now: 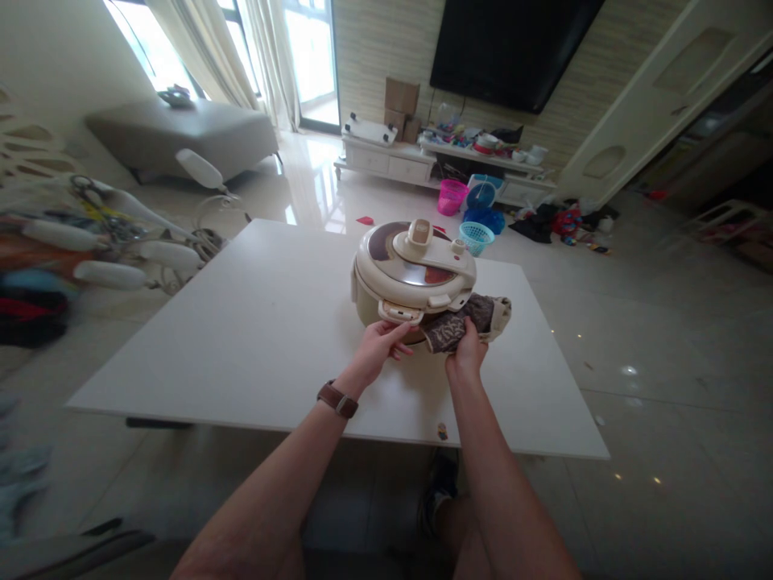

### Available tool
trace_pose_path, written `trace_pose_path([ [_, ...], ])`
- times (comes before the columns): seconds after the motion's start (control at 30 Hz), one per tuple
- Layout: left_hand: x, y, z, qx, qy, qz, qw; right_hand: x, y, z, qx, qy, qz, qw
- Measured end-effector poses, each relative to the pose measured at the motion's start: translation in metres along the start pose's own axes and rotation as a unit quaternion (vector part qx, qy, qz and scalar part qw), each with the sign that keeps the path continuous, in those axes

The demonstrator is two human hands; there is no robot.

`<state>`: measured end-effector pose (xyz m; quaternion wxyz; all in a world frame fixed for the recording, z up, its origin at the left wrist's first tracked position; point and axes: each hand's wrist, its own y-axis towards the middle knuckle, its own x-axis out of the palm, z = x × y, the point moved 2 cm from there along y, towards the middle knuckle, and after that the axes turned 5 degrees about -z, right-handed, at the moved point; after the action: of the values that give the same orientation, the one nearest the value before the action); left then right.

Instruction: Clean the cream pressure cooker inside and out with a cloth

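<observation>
A cream electric pressure cooker (pixel 416 270) stands on the white table (pixel 254 330), its shiny lid on. My left hand (pixel 382 346) is at the cooker's near side, thumb and fingers closed on the small cream ledge (pixel 399 312) that juts out below the lid. In my right hand (pixel 466 346) is a bunched dark brown patterned cloth (pixel 450 326) with a beige edge. The cloth lies against the cooker's near right side, and part of it sticks out to the right. The fingers of my right hand are mostly hidden beneath the cloth.
A small sticker-like mark (pixel 442 431) is at the table's front edge. Beyond the table stand a pink basket (pixel 452 197), a light blue basket (pixel 477 238) and a white TV cabinet (pixel 386 165). A lamp with white shades (pixel 172 255) is close on the left.
</observation>
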<state>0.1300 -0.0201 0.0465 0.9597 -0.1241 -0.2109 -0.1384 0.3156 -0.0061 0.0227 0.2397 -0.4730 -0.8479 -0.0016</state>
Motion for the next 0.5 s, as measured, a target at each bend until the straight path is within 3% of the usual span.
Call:
trace_pose_path([
  [0.2,0.017,0.008,-0.009,-0.005,-0.02,0.005,1.0,-0.002,-0.004,-0.003,0.011,0.0,-0.017,1.0],
  [0.5,0.021,0.007,-0.013,0.025,-0.041,0.019,0.999,-0.003,0.001,-0.001,-0.003,-0.003,-0.014,1.0],
])
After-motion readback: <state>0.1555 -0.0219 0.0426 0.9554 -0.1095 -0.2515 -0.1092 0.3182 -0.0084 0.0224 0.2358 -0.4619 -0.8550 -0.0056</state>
